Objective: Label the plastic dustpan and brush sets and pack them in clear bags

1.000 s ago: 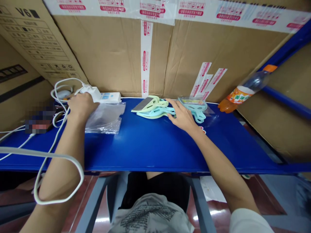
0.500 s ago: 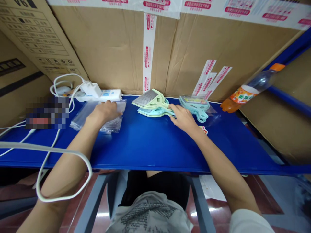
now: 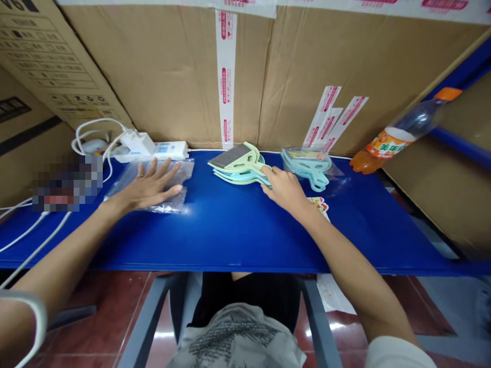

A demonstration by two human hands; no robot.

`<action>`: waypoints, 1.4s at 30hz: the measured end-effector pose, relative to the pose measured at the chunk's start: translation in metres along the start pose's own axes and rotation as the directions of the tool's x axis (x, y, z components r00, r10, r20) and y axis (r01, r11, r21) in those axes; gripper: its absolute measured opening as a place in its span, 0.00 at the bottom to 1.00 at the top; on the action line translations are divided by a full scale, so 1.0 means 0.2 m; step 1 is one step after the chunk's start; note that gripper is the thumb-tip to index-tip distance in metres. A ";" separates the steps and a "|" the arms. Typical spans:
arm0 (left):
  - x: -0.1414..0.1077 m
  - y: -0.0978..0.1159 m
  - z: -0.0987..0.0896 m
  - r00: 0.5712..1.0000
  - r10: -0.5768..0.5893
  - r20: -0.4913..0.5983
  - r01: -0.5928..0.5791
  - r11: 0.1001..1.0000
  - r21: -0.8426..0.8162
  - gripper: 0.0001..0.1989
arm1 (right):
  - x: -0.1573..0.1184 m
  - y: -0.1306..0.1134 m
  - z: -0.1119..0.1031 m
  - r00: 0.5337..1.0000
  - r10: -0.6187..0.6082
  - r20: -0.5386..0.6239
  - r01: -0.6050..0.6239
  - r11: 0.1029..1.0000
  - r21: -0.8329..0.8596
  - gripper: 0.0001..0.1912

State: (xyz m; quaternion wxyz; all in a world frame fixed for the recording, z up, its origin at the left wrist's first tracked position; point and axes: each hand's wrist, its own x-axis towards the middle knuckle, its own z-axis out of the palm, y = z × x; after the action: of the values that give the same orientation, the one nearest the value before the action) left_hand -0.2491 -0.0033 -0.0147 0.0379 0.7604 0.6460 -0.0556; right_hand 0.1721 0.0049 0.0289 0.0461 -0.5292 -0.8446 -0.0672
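Note:
My left hand (image 3: 155, 186) lies with fingers spread on a pile of clear plastic bags (image 3: 178, 202) at the left of the table. My right hand (image 3: 286, 190) is closed around the handle end of a stack of small brush and dustpan sets (image 3: 245, 166). Pale green and light blue pieces show in that stack, with grey bristles pointing left. Right of this hand lies a light blue dustpan set (image 3: 312, 167) in a clear bag. A small colourful printed card (image 3: 319, 204) sits partly hidden behind my right wrist.
A white power strip (image 3: 171, 150) with plugs and cables runs along the back left. An orange drink bottle (image 3: 399, 135) leans at the right end. Cardboard (image 3: 169, 76) walls in the blue table (image 3: 230, 235). A blurred-out item (image 3: 69, 184) lies far left.
My left hand has spread its fingers flat on the bags and shifted slightly left. My right hand stays at the stack's handles. The view has shifted a little.

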 end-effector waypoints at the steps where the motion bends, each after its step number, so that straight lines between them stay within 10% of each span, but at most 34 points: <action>1: 0.00 -0.02 0.03 1.000 0.004 -0.005 -0.004 1.000 -0.009 0.42 | 0.00 0.00 0.00 1.000 -0.001 0.002 0.000 1.000 0.007 0.20; 9: 0.04 -0.03 0.13 0.997 -0.056 -0.049 0.052 0.996 -0.075 0.44 | 0.00 -0.07 0.04 0.999 0.034 -0.010 -0.033 0.996 0.082 0.23; 19: 0.06 -0.04 -0.06 0.967 -0.043 -0.253 0.020 0.995 -0.095 0.35 | -0.03 -0.09 0.08 0.988 -0.011 -0.153 0.070 0.919 0.388 0.26; 27: 0.17 0.37 -0.38 0.822 0.232 -0.520 -0.352 0.925 -0.143 0.29 | -0.02 -0.07 0.09 0.989 -0.056 -0.136 0.105 0.915 0.389 0.20; 33: 0.34 0.61 -0.24 0.672 0.402 -0.622 -0.585 0.803 -0.114 0.21 | -0.03 -0.01 0.06 0.983 -0.150 -0.108 0.177 0.932 0.318 0.09; 42: 0.29 0.58 -0.05 0.684 0.430 -0.589 -0.634 0.750 -0.190 0.22 | -0.02 0.23 -0.04 0.939 -0.328 -0.104 0.343 0.869 0.357 0.10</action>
State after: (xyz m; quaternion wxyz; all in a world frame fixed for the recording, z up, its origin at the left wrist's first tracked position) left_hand -0.1242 0.0358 -0.0140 0.0265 0.8811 0.3748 0.2872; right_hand 0.2144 0.0195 0.0392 0.1492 -0.3548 -0.9199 0.0753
